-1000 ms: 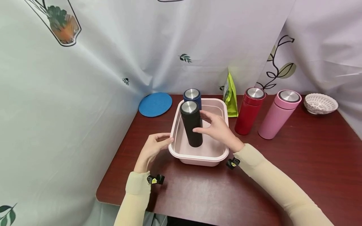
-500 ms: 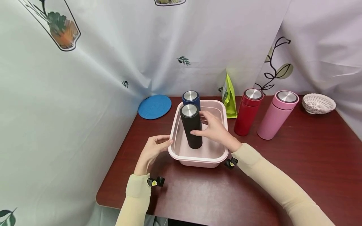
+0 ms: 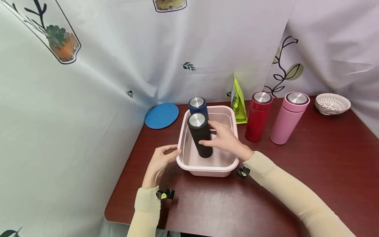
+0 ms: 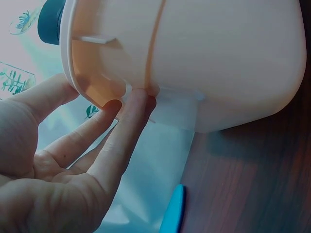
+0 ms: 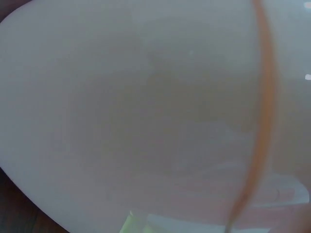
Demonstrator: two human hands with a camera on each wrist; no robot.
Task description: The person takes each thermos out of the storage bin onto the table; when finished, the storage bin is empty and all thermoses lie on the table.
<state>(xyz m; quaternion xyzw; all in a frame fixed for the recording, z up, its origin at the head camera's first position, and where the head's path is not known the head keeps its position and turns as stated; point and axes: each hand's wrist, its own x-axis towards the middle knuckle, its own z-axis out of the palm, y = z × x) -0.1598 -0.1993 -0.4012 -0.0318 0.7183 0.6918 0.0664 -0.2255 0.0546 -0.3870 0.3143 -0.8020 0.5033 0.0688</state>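
The left hand (image 3: 161, 160) steadies the pink tub (image 3: 189, 166) at its near-left corner, fingers straight under the rim — best kept braced there. Inside, the right hand (image 3: 223, 140) wraps the upright black flask (image 3: 200, 135); hold it vertical, low on the body, clear of the blue flask (image 3: 197, 104) just behind.

2 bare hands, left hand (image 3: 161, 159) and right hand (image 3: 226, 140). Both arms in long cream sleeves (image 3: 291, 194), snug knit, cuffs ending at the wrists. 1 small black wrist camera (image 3: 165, 194) strapped under each cuff, each with a yellow marking on its face. No rings or watch visible.
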